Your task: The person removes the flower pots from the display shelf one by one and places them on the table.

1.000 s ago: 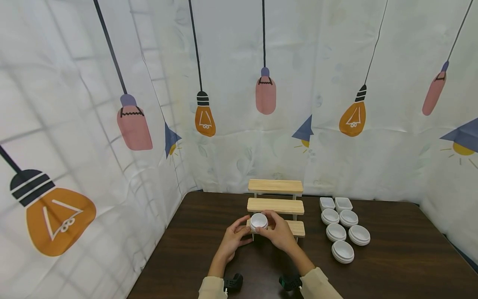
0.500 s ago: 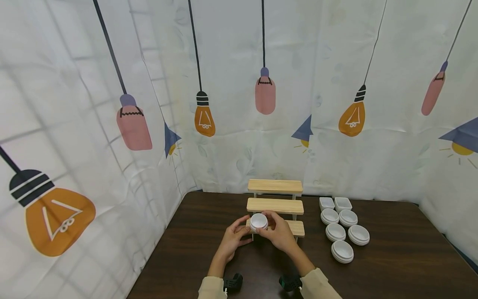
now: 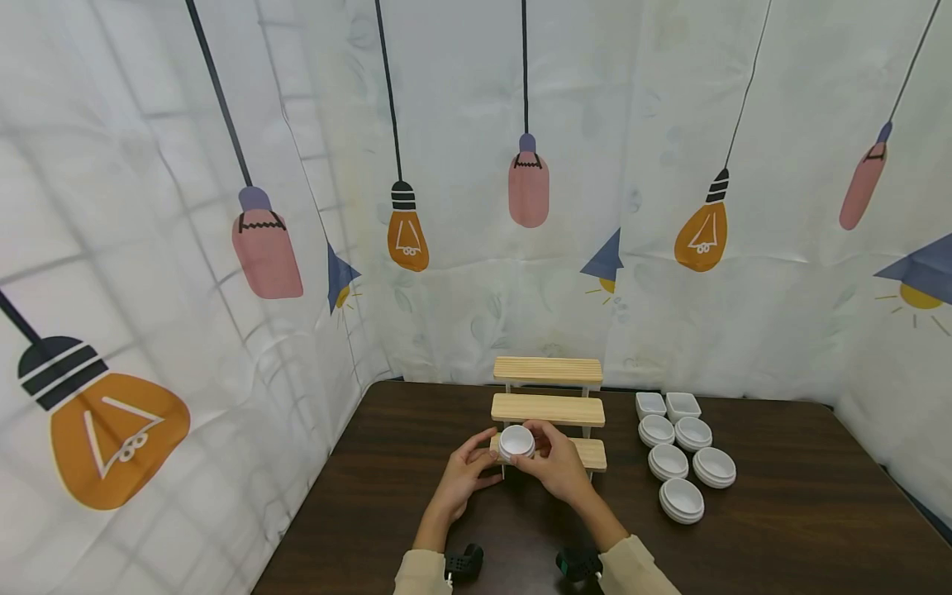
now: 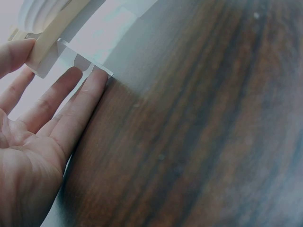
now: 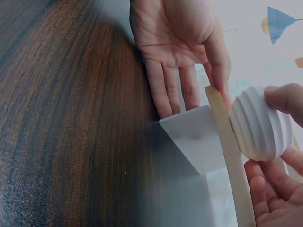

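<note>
A small round white bowl (image 3: 516, 440) with ridged sides stands upright at the left end of the lowest shelf (image 3: 592, 454) of a three-tier wooden stand. My right hand (image 3: 559, 468) holds it from the right; in the right wrist view its thumb is on the rim of the bowl (image 5: 258, 125) and fingers lie below. My left hand (image 3: 463, 479) pinches the end of that shelf board (image 4: 46, 61) between thumb and index finger. Its other fingers stretch straight toward the white stand leg (image 5: 194, 130).
Two more wooden boards, the middle shelf (image 3: 549, 409) and top shelf (image 3: 549, 370), rise behind. To the right on the dark wooden table (image 3: 803, 521) sit several round white bowls (image 3: 682, 500) and two square white dishes (image 3: 683, 405). A printed curtain (image 3: 461, 322) hangs behind.
</note>
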{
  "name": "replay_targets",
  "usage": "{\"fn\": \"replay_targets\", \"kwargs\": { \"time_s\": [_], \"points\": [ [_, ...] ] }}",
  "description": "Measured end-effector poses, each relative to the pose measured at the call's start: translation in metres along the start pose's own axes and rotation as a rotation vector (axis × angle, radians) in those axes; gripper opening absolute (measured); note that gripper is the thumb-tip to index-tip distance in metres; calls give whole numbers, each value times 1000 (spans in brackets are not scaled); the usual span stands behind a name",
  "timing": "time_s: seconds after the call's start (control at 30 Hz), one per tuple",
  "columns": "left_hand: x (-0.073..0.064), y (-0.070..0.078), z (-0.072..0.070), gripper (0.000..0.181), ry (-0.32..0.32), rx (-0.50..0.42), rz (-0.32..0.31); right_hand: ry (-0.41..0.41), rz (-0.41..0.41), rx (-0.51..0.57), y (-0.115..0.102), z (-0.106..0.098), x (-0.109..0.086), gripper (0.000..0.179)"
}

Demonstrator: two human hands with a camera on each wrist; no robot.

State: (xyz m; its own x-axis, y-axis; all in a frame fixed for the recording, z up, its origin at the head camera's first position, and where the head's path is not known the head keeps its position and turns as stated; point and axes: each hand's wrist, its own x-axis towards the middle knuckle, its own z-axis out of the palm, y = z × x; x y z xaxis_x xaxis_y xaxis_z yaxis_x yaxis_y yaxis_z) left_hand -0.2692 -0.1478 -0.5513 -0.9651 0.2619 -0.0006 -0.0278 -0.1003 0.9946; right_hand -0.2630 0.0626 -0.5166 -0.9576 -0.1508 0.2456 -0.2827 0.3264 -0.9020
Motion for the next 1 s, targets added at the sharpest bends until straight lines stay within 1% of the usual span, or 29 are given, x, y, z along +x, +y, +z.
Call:
{"fn": "replay_targets", "kwargs": {
  "time_s": [0.43, 0.57, 0.8, 1.0],
  "points": [
    [-1, 1, 0, 53, -2, 6, 9, 27, 12, 27, 0, 0, -2, 51],
    [-1, 0, 0, 53, -2, 12, 12, 34, 10, 61, -2, -1, -4, 49],
    [0, 1, 1, 54, 7, 5, 5, 30, 5, 158, -3, -5, -8, 48],
    [0, 0, 1, 53, 5, 3, 9, 22, 4, 155, 0, -8, -11, 49]
  ]
}}
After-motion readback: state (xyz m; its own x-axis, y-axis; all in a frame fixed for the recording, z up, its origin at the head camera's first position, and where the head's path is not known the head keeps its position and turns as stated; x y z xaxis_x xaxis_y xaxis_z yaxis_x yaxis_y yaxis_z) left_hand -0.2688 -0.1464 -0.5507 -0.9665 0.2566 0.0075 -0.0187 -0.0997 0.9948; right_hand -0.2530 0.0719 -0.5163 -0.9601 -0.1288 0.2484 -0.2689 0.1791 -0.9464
